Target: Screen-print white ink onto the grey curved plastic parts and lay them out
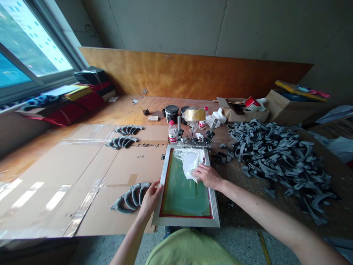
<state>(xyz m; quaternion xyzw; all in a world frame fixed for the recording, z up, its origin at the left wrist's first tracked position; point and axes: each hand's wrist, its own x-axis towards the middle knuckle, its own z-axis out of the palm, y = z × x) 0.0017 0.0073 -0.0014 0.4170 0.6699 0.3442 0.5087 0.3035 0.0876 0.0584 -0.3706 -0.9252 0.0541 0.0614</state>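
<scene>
A framed screen with green mesh and a pale metal frame lies in front of me, its far edge at a metal clamp with two upright posts. White paste and a white scraper are on the far part of the mesh. My right hand grips the near edge of the scraper with bent fingers. My left hand is at the left side of the frame, fingers against its edge; its grip is partly hidden. Beside it, grey curved parts lie in a row on the cardboard.
A large heap of grey curved parts covers the table at right. Two more rows of parts lie on the cardboard. Behind the clamp stand a bottle, black tubs and an open box.
</scene>
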